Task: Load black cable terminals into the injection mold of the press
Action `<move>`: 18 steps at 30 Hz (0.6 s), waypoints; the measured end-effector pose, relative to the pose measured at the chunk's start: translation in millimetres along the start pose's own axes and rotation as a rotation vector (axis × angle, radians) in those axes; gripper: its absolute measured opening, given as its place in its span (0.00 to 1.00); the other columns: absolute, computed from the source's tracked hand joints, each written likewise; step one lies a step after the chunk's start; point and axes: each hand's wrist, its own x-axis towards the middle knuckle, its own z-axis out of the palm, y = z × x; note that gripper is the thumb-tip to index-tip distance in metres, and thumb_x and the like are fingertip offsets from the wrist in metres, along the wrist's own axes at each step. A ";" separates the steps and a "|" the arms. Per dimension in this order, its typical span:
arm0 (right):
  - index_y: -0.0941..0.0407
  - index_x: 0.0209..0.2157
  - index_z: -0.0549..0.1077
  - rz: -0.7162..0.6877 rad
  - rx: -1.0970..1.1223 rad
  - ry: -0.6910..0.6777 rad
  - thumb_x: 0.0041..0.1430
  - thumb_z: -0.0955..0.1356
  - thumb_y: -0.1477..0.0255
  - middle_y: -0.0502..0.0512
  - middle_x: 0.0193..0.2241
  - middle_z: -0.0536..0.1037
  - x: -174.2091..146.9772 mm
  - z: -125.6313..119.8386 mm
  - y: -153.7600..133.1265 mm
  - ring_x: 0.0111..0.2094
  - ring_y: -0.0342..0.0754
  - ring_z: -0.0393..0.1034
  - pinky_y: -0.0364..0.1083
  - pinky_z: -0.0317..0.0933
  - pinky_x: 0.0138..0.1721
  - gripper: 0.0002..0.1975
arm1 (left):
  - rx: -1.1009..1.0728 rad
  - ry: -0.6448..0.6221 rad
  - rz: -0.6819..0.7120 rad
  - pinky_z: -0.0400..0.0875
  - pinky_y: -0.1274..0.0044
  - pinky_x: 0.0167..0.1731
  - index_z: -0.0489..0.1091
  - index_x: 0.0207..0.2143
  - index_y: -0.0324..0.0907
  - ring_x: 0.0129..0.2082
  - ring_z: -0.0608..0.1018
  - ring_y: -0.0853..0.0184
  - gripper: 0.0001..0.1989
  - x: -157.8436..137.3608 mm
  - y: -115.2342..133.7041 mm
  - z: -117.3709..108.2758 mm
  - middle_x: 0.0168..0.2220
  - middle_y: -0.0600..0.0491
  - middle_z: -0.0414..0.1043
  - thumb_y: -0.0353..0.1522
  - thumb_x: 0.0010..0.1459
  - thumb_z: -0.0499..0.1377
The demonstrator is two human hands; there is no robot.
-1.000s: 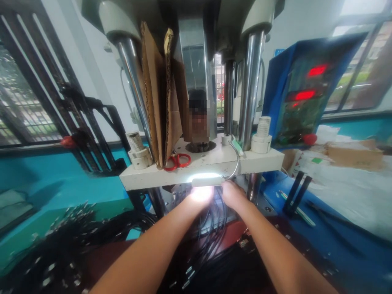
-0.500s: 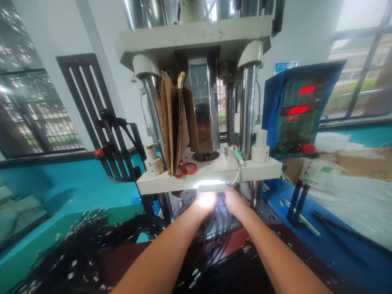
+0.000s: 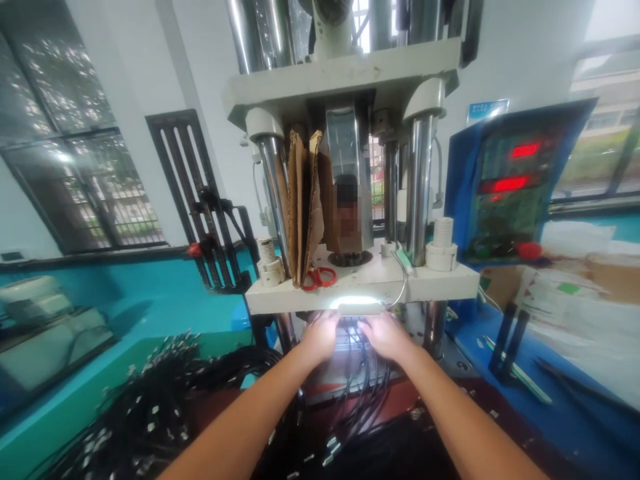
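My left hand [image 3: 321,335] and my right hand [image 3: 387,335] reach in beneath the press's pale middle plate [image 3: 430,287], under a glowing lamp [image 3: 359,309]. Between them several thin black cables [image 3: 356,363] run toward me from a metal block [image 3: 345,347], which looks like a mould. My left hand is at the block's left side. The right hand's thumb side is close to the cables. Glare and the lamp's edge hide most fingertips, so I cannot tell what either hand grips.
Red-handled scissors [image 3: 320,277] and folded cardboard [image 3: 303,213] rest on the middle plate. Bundled black cables [image 3: 145,413] with metal ends lie left. A blue control box [image 3: 520,180] stands right, above a blue table [image 3: 505,400] holding tweezers-like tools and white bags [image 3: 575,327].
My hands have drawn apart and back a little from under the lamp, one to each side of the cables. The whole view has shifted, so the press appears further right.
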 end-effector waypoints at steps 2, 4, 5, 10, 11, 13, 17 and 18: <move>0.56 0.49 0.75 0.002 -0.006 0.003 0.67 0.58 0.61 0.62 0.51 0.74 -1.5 0.8 -0.9 0.56 0.55 0.63 0.50 0.53 0.56 0.21 | 0.002 0.011 0.003 0.64 0.64 0.55 0.67 0.55 0.45 0.54 0.69 0.55 0.24 -4.1 -4.1 0.8 0.56 0.46 0.65 0.24 0.57 0.48; 0.57 0.50 0.74 0.013 -0.016 0.002 0.67 0.57 0.60 0.63 0.52 0.73 -1.0 2.5 -0.5 0.56 0.56 0.63 0.51 0.52 0.56 0.23 | -0.002 0.018 0.013 0.63 0.65 0.56 0.67 0.55 0.45 0.54 0.69 0.56 0.24 -5.7 -6.9 2.0 0.55 0.46 0.66 0.24 0.57 0.48; 0.57 0.51 0.74 0.020 -0.021 0.001 0.67 0.56 0.59 0.63 0.52 0.73 -0.1 3.8 -0.1 0.56 0.57 0.62 0.51 0.52 0.57 0.24 | -0.008 0.021 0.020 0.63 0.66 0.56 0.67 0.55 0.45 0.54 0.69 0.57 0.24 -5.8 -8.0 2.8 0.55 0.46 0.66 0.24 0.57 0.48; 0.60 0.48 0.75 0.050 -0.038 -0.017 0.67 0.55 0.57 0.67 0.51 0.74 4.3 9.1 0.5 0.54 0.59 0.64 0.53 0.52 0.55 0.28 | -0.058 0.036 0.063 0.62 0.69 0.58 0.65 0.56 0.45 0.58 0.67 0.60 0.25 -3.2 -10.0 7.2 0.58 0.48 0.64 0.23 0.57 0.47; 0.60 0.47 0.76 0.054 -0.041 -0.021 0.67 0.54 0.57 0.67 0.50 0.74 4.3 9.2 -0.1 0.54 0.59 0.64 0.53 0.52 0.55 0.28 | -0.069 0.041 0.069 0.61 0.69 0.58 0.65 0.56 0.45 0.58 0.66 0.61 0.25 -2.5 -9.7 8.0 0.59 0.48 0.63 0.23 0.57 0.47; 0.60 0.47 0.76 0.056 -0.044 -0.024 0.67 0.54 0.56 0.67 0.50 0.74 3.5 8.3 -1.8 0.53 0.59 0.64 0.53 0.52 0.55 0.28 | -0.090 0.049 0.079 0.62 0.68 0.58 0.65 0.56 0.45 0.58 0.66 0.61 0.24 -1.4 -9.1 9.6 0.59 0.48 0.63 0.24 0.58 0.46; 0.59 0.52 0.73 0.038 -0.039 -0.026 0.66 0.56 0.56 0.66 0.53 0.72 0.5 3.7 -5.7 0.56 0.57 0.62 0.52 0.51 0.57 0.28 | -0.122 0.047 0.105 0.63 0.68 0.57 0.66 0.55 0.42 0.56 0.70 0.61 0.22 0.7 -9.1 13.9 0.57 0.47 0.67 0.25 0.60 0.46; 0.59 0.53 0.72 0.034 -0.036 -0.031 0.66 0.56 0.56 0.66 0.54 0.72 0.1 2.6 -6.4 0.56 0.57 0.62 0.52 0.51 0.57 0.28 | -0.127 0.045 0.111 0.63 0.68 0.58 0.67 0.54 0.41 0.56 0.70 0.61 0.22 1.2 -9.5 15.0 0.56 0.47 0.68 0.25 0.61 0.46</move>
